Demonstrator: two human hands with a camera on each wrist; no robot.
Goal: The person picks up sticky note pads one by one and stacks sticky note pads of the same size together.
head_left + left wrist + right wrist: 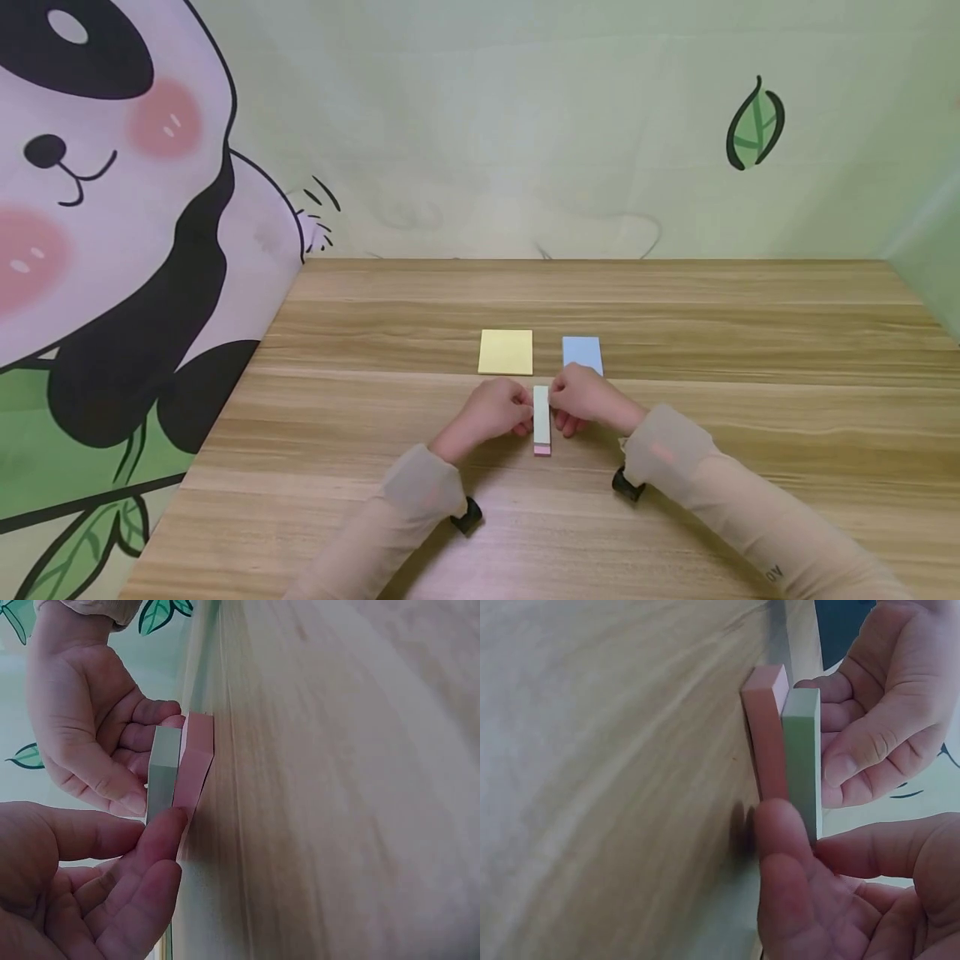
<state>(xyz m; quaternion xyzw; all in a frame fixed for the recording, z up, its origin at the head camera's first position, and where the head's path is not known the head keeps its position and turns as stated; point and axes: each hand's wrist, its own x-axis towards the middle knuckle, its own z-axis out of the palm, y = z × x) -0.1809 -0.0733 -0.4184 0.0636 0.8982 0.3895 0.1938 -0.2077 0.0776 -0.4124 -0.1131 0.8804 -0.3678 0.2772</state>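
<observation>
A narrow pale green sticky note pad (541, 414) lies on top of a narrow pink sticky note pad (542, 451), whose near end sticks out below it. Both pads stand out side-on in the right wrist view, the green one (802, 757) slightly offset from the pink one (766, 735). My left hand (501, 408) pinches the green pad at its left edge, a fingertip also by the pink one. From the opposite side my right hand (585, 396) grips the green pad's right edge with thumb and fingers. Other fingers of both hands curl beside the stack.
Behind my left hand a yellow square sticky note pad (506, 352) lies flat on the wooden table (375, 333). A blue pad (582, 353) lies behind my right hand, which partly covers it. A panda-printed backdrop (487, 125) stands along the table's far and left edges.
</observation>
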